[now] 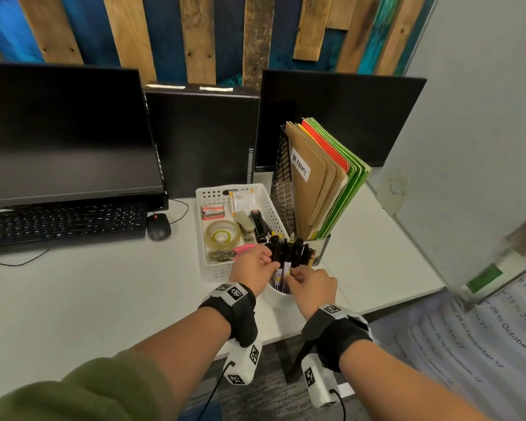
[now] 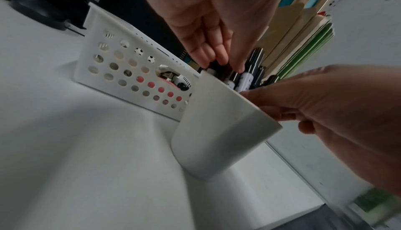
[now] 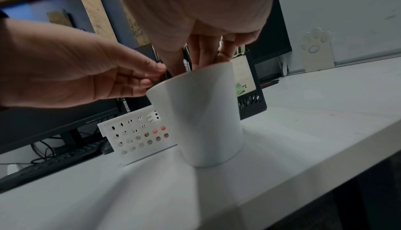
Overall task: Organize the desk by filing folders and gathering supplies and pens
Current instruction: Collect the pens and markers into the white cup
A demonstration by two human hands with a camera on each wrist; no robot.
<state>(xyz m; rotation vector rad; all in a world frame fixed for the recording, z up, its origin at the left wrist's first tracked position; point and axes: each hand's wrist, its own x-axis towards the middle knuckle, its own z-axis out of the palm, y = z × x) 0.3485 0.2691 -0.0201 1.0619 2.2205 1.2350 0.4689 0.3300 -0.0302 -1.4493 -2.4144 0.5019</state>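
Observation:
A white cup [image 1: 278, 294] [image 2: 217, 122] [image 3: 199, 113] stands on the desk, full of upright black pens and markers [image 1: 289, 253] [image 2: 247, 79] [image 3: 186, 63]. My left hand [image 1: 269, 263] [image 2: 219, 58] reaches in from the left and pinches pens above the rim. From the right, my right hand [image 1: 295, 276] [image 3: 208, 53] curls its fingers round other pens in the same cup. Behind the cup a black mesh rack [image 1: 281, 183] holds upright brown, red and green folders [image 1: 316, 183].
Left of the cup, a white perforated basket [image 1: 199, 192] [image 2: 121, 58] [image 3: 134, 130] holds a tape roll [image 1: 222, 235], staplers and pink-handled scissors. Keyboard [image 1: 64, 223], mouse [image 1: 158, 226] and two monitors fill the back left. The desk's front edge and a glass partition lie close on the right.

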